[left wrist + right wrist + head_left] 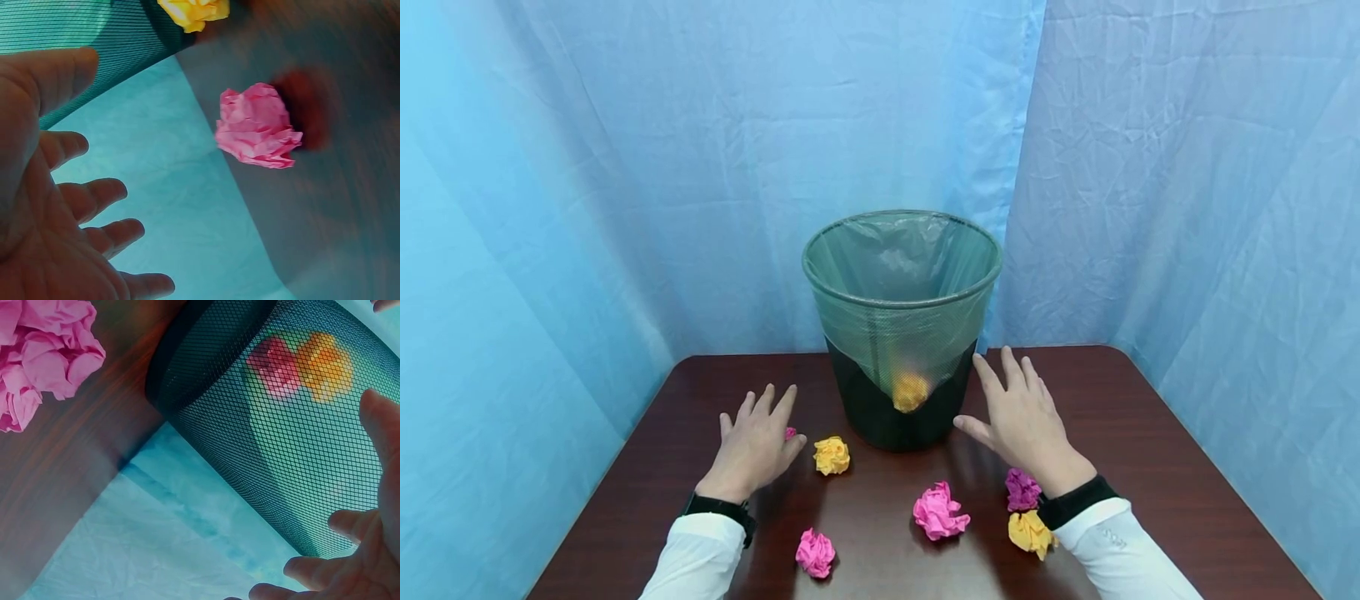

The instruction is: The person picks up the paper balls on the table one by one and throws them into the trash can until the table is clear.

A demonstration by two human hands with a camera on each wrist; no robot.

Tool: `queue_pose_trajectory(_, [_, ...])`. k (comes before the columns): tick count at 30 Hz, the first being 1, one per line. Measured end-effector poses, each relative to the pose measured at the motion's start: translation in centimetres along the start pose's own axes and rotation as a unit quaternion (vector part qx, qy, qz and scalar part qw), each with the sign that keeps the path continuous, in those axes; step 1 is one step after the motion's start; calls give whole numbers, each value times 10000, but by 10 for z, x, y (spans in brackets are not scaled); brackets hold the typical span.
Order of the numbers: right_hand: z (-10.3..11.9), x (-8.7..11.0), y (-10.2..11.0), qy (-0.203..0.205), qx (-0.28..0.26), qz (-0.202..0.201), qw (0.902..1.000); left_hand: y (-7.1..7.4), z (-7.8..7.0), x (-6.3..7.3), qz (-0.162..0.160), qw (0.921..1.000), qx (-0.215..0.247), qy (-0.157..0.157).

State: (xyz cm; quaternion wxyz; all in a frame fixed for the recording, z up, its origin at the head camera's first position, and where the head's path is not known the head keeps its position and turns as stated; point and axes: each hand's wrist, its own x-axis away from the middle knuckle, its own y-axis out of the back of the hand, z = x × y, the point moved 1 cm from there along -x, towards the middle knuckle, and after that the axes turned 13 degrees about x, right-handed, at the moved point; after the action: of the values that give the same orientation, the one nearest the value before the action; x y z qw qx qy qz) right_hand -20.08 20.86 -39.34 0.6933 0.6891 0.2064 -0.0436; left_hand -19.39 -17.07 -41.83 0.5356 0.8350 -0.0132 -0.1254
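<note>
A black mesh wastebasket (898, 303) lined with a green bag stands upright at the far middle of the table. Through its mesh show a yellow crumpled paper ball (911, 392) and, in the right wrist view, a pink one (275, 367). My left hand (752, 450), fingers spread and holding nothing, hovers left of the basket. It partly hides a pink paper ball (791, 432); a yellow ball (832, 456) lies to its right. My right hand (1022, 417), also spread and holding nothing, is by the basket's right side; whether it touches, I cannot tell.
Two pink balls, one left (816, 553) and one middle (940, 510), lie nearer the front. A purple ball (1022, 489) and a yellow ball (1030, 533) sit by the right wrist. Blue curtains (700, 167) enclose the brown table (1150, 467).
</note>
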Motion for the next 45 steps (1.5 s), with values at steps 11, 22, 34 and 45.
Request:
queue_pose_trajectory(11, [0,2,-5,-17,-58,5,10000,-12,13,-5,201,9996,41,202])
queue_pose_trajectory(22, [1,4,-3,-65,-109,54,9999,-22,25,-9,403,9979,106,504])
queue_pose_trajectory(34, [-1,4,-3,-59,-68,-33,10000,-36,36,-12,750,9943,120,753])
queue_pose_trajectory(45, [0,5,-4,-58,-109,-2,9999,-44,37,-6,894,9935,105,698])
